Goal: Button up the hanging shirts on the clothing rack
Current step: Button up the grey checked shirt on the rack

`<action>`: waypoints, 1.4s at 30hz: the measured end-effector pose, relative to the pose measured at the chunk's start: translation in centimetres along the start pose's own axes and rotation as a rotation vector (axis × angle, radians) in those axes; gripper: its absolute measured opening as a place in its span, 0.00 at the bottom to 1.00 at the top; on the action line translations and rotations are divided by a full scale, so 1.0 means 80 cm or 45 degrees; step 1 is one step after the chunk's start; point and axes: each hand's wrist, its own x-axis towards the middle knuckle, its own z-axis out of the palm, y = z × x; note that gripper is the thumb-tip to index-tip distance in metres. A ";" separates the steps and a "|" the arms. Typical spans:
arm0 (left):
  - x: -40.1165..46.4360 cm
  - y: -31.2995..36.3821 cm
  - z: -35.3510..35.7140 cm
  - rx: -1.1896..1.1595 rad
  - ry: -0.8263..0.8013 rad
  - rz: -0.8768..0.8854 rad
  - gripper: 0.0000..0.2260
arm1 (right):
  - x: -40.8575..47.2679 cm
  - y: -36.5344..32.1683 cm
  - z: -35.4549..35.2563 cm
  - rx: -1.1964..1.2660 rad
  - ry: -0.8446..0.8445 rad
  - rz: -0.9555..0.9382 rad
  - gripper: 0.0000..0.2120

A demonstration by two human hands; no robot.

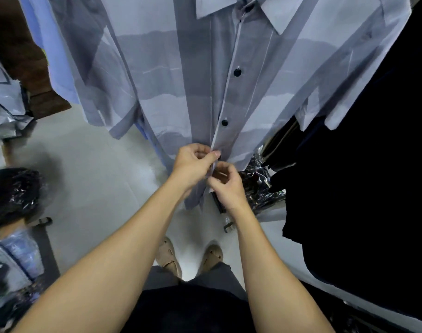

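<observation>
- Head view looks down the front of a grey-and-white striped shirt (pixel 171 75) that hangs across the upper half of the frame, its white collar (pixel 272 10) at the top edge.
- Two dark buttons sit fastened on the placket: an upper button (pixel 237 72) right of centre and a lower button (pixel 224 122) beneath it.
- Left hand (pixel 193 164), at the centre of the frame, pinches the placket edge between thumb and curled fingers, just below the lower button.
- Right hand (pixel 225 182) sits touching the left, slightly lower and to the right, fingers curled in on the other front edge of the shirt; the button between them is mostly hidden.
- A light blue shirt (pixel 37 27) hangs beside the striped one in the upper left.
- Dark garments (pixel 363 164) fill the right side of the frame.
- Plastic-wrapped clothes (pixel 10 195) lie at the left edge on the pale floor (pixel 90 169).
- Beige shoes (pixel 168 255) show at the bottom centre, between the forearms.
</observation>
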 end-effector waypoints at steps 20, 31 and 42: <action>-0.005 -0.149 0.013 -0.311 0.105 -0.159 0.07 | 0.036 0.072 -0.055 -0.260 -0.237 0.036 0.08; -0.001 -0.160 0.009 -0.301 0.213 -0.174 0.07 | 0.015 0.081 -0.058 -0.184 -0.114 0.090 0.05; -0.012 -0.180 0.019 -0.033 0.117 -0.122 0.14 | 0.005 0.076 -0.039 -0.223 -0.199 0.166 0.09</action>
